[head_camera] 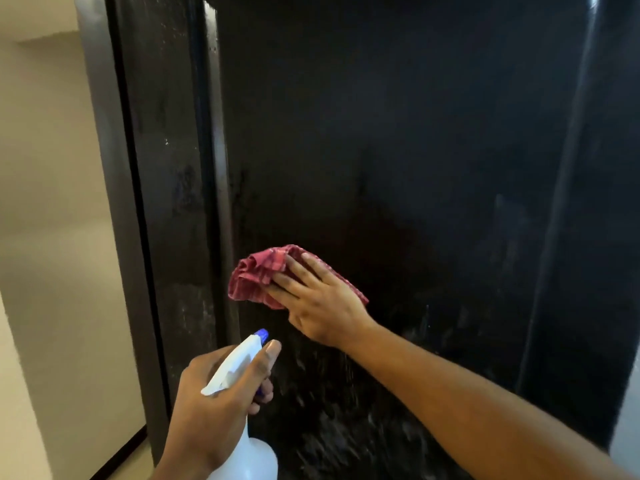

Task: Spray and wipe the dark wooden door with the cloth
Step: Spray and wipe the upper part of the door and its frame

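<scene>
The dark wooden door (pixel 398 133) fills most of the view, glossy, with wet streaks low down. My right hand (pixel 322 299) presses a crumpled red checked cloth (pixel 256 275) flat against the door's inner panel near its left moulding. Below it, my left hand (pixel 221 393) grips the neck of a white spray bottle (pixel 249 455) with a blue nozzle (pixel 261 335) that points at the door; my thumb lies along the sprayer head.
The door's dark frame (pixel 114 168) runs down the left side, with a beige wall (pixel 45 202) beyond it. A dark skirting strip (pixel 121 455) lines the wall's foot at the lower left. A pale wall edge (pixel 628 427) shows at the far right.
</scene>
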